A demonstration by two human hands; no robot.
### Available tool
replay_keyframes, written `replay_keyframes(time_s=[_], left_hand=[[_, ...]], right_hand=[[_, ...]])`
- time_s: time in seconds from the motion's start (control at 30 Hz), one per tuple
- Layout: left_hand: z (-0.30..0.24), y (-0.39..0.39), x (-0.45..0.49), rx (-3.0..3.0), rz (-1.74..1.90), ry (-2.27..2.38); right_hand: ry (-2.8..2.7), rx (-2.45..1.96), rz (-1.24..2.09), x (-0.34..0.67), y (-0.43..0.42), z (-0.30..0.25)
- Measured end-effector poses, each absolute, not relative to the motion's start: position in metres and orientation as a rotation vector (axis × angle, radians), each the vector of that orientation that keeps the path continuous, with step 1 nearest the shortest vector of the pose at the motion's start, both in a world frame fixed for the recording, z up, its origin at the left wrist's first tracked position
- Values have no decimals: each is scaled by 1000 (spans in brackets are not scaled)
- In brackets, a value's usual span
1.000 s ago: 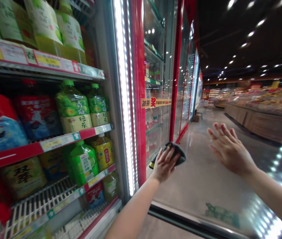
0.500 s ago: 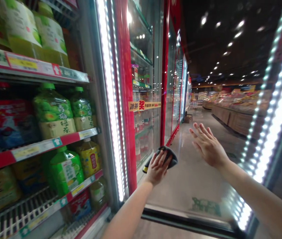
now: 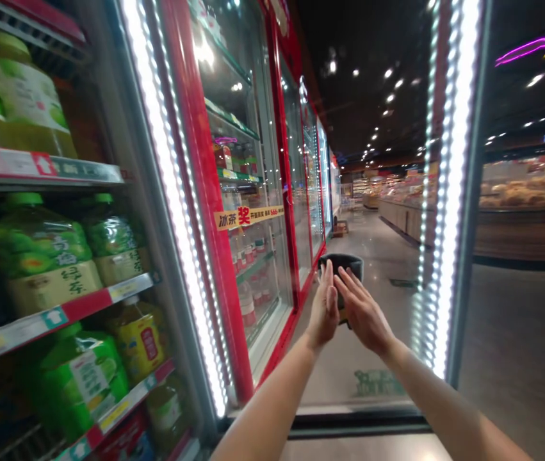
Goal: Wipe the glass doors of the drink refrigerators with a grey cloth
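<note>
A dark grey cleaning cloth [image 3: 353, 264] is up against the clear glass door [image 3: 387, 346], partly hidden behind both hands. My left hand [image 3: 324, 314] holds the cloth, turned edge-on with its fingers upright and close together. Beside it, my right hand [image 3: 366, 315] has its fingers stretched out, their tips over the cloth and close to the left hand. Whether the right fingers grip any of the cloth cannot be told. Bright light strips [image 3: 447, 192] run along the door's right side.
On the left, an open cooler's shelves [image 3: 94, 301] hold green tea bottles [image 3: 44, 250] and other drinks. Red-framed glass coolers [image 3: 200, 192] line the aisle. A wooden-sided display counter [image 3: 526, 234] stands to the right. A dark bottom frame [image 3: 358, 424] edges the door.
My left hand has moved right and turned edge-on with the cloth. My right hand has come left to meet it. The view has swung to the right.
</note>
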State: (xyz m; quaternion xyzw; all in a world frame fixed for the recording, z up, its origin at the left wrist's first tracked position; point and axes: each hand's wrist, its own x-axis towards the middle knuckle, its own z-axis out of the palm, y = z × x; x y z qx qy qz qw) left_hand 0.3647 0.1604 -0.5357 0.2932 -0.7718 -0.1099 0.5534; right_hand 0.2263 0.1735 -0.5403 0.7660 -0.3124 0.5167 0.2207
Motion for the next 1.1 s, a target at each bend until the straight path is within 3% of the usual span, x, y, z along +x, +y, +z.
replay_keyframes(time_s=[0.13,0.27,0.4,0.57,0.67,0.83,0.93,1.1], left_hand=[[-532,165,431,681,134,-1951],[-527,147,483,914,704,-1872],[-529,127,501,924,1014,-1845],[-534,120,501,899,1078,-1819],[-536,118,500,873,1090,-1798],[-538,117,497,894,1037,-1801],[-538,119,496,935,968,-1837],[-536,118,495,938,917,-1838]], right_hand=[[-1050,1953,1111,224,151,-554],[-1081,1707,1255,220,142,-581],[-1169,1653,1300,261,149,-622],[-993,1798,1110,294,142,-602],[-1145,1668,1182,263,135,-587],[-1356,1489,1309,231,151,-645],[-1209,1724,1122,255,159,-671],[-1098,1848,997,262,139,-628]])
